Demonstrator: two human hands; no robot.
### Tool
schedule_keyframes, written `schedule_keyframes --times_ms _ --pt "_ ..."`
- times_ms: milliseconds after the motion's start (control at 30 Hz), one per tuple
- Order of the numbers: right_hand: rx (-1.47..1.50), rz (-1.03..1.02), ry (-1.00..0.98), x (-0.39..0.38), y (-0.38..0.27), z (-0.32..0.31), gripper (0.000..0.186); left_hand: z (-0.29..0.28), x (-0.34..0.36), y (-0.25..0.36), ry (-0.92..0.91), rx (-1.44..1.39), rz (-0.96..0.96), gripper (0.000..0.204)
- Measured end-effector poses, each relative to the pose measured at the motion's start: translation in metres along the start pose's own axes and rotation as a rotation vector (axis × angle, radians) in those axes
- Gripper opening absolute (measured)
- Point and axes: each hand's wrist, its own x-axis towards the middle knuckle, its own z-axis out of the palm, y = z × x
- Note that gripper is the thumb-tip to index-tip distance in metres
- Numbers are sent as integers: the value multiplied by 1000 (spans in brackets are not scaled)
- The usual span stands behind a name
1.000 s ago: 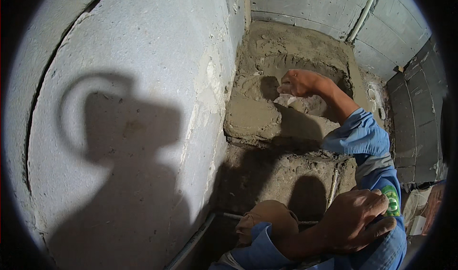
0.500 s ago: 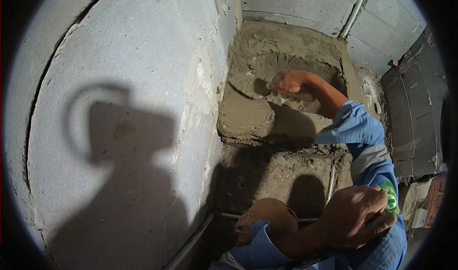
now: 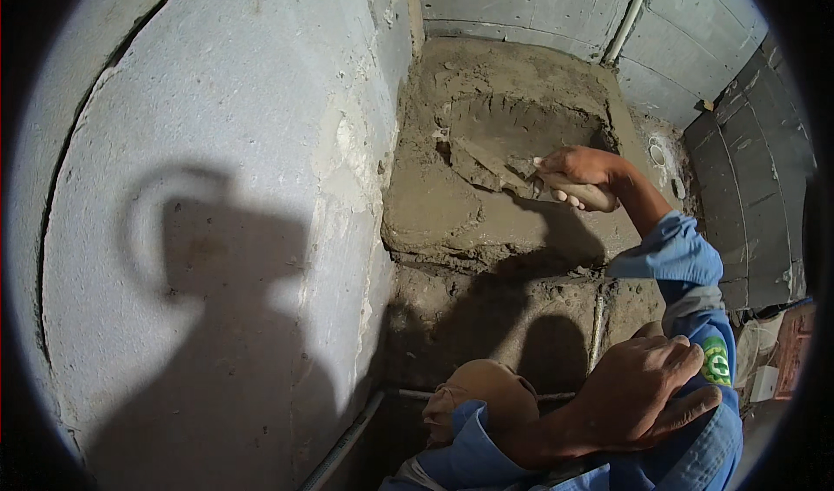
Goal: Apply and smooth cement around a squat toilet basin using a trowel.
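While the right hand (image 3: 578,168) is clasping a trowel (image 3: 488,164) at the mortar bed (image 3: 434,204), left hand (image 3: 638,391) half-open, seemingly empty, spreading is probably needing level strokes next.

Right sleeve (image 3: 673,252): blue cloth, loose and wrinkled, lighter blue at its wide cuff
Arm band (image 3: 695,303): grey strip around the right sleeve
Badge (image 3: 717,362): green emblem with a white cross, set on the right sleeve
Left sleeve (image 3: 469,458): blue, with an open, flared cuff
Knee (image 3: 488,391): tan, rounded, apparently creased cloth
Left hand (image 3: 638,391): bare
Right hand (image 3: 580,177): bare
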Motion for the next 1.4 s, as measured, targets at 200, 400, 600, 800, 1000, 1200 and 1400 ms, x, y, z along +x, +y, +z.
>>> schedule_keyframes --times_ms 200,400,600,800,1000,1200,1400 --pt "-265 -226 -285 40 -5 -15 34 3 2 -2 -71 94 -73 46" --pt "-779 -133 -517 15 4 -40 54 7 8 -8 26 128 -9 46" --pt "-607 -133 -227 -27 3 -37 49 13 9 -11 -11 138 3 45" --pt "-916 -795 -449 48 -3 -54 40 23 13 -15 -1 145 6 46" --pt "-340 314 -544 113 9 -79 34 27 19 -18 101 113 -3 47" --pt "-1103 -281 -528 59 34 -118 29 26 22 -21 -2 152 -32 45" --pt "-438 -193 -151 -35 35 -37 38 29 20 -23 0 155 -53 50"
